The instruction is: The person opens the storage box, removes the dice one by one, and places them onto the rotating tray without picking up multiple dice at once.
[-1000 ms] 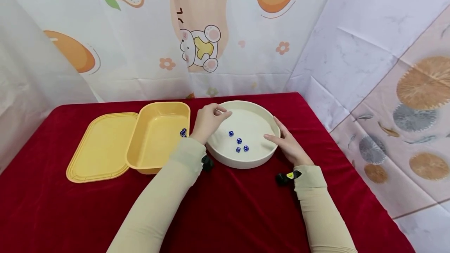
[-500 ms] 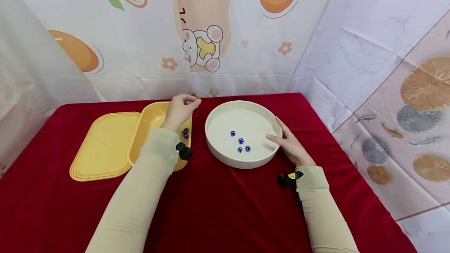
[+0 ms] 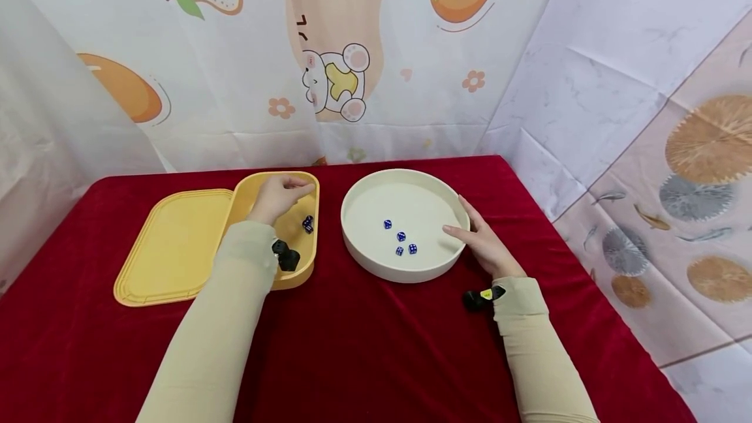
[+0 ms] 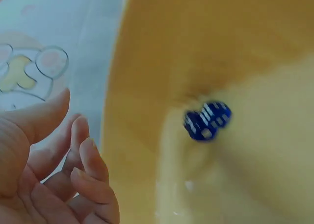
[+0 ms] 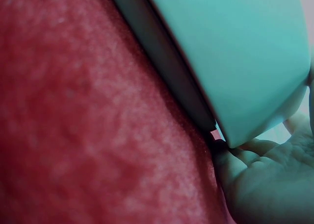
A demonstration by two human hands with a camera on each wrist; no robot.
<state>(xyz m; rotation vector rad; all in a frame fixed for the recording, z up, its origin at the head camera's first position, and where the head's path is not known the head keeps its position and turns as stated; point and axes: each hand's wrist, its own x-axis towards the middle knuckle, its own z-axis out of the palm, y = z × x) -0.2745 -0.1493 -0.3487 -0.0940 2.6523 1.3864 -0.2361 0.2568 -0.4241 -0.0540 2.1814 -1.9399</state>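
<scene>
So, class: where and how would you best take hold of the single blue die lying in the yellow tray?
Pinch the blue die by two opposite side faces, coming straight down from above. It lies low on the floor of the yellow tray, close to the right wall, so a sideways approach is probably blocked. The left hand hovers nearby.

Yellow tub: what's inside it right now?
Inside the yellow tub, blue dice lie by the right wall; they look like two, but blur hides the count. The left hand hovers over the tub, covering part of its floor, fingers loose and holding nothing visible.
</scene>
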